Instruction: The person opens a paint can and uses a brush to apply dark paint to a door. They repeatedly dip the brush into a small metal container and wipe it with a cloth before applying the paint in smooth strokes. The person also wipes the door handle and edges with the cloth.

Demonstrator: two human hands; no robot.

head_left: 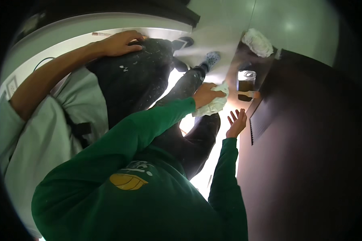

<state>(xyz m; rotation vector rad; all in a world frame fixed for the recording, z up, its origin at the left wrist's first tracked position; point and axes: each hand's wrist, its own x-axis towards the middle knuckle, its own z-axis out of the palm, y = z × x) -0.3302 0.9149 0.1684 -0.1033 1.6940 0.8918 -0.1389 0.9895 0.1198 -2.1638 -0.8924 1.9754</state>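
Note:
My left hand (205,96) is closed on a crumpled whitish cloth (216,105), which hangs below and to the right of the fingers. My right hand (237,123) is open and holds nothing, its fingers apart, a little below and right of the cloth. Just beyond it, on a brown surface (305,160), lies a flat grey plate with a toothed edge (264,116). A small rectangular thing with a round, shiny spot (246,81) sits above my right hand. A short light-orange handle-like piece (249,94) lies across its lower end.
A second crumpled white cloth (257,42) lies at the far end of the brown surface. Close on my left sits another person in a grey shirt (84,96) and paint-spotted dark trousers, one hand (122,43) on the knee. Bright light comes from the floor between my legs.

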